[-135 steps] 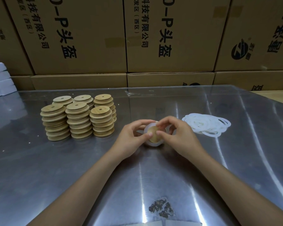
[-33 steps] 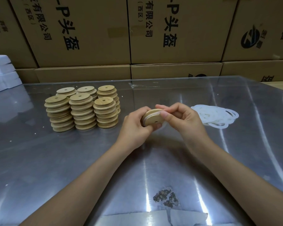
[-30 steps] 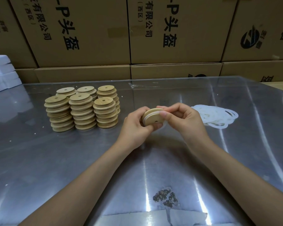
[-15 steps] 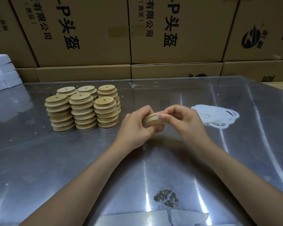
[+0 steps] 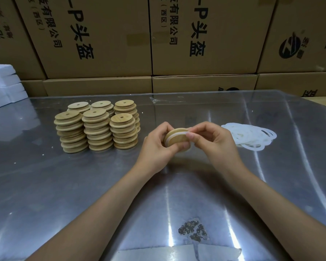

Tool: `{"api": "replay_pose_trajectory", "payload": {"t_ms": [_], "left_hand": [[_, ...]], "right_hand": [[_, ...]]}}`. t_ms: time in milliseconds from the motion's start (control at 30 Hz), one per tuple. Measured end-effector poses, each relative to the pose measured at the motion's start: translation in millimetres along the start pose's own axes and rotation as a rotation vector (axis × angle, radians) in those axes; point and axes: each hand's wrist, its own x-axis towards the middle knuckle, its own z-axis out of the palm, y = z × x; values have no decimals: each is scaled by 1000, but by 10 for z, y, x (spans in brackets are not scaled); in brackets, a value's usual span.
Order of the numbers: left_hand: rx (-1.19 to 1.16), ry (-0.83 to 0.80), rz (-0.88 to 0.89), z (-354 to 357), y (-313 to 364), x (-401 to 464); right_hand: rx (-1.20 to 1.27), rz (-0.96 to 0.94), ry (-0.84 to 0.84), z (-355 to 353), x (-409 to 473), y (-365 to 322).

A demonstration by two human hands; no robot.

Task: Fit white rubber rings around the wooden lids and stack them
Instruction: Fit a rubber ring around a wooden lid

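Head view: at centre, left hand (image 5: 156, 146) curled round a tilted wooden lid (image 5: 177, 141), gripping its left edge just above the worktop (image 5: 83, 185). Right hand (image 5: 215, 140) pinching the white rubber ring (image 5: 174, 135) at the lid's upper right rim; ring seemingly seated most of the way round. Lid stacks (image 5: 96, 127) at 10 o'clock, loose rings (image 5: 252, 136) at 3 o'clock. Cardboard boxes (image 5: 102, 44) at 12 o'clock.
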Motion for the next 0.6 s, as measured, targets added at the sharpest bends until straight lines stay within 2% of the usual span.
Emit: {"api": "replay_pose_trajectory", "payload": {"t_ms": [200,500,533,600], "left_hand": [[-85,-30,0,-13,24,1],[-238,-11,-115,-4,33,-9],[-195,-26,-109,-13,28,-6],[40,-64,-49,-39,0,4]], "right_hand": [[136,138,15,-11,17,-21],[-1,5,44,-4,-1,-7],[-33,-7,43,-10,-1,0],[-145,-53,36,-18,-9,15]]}}
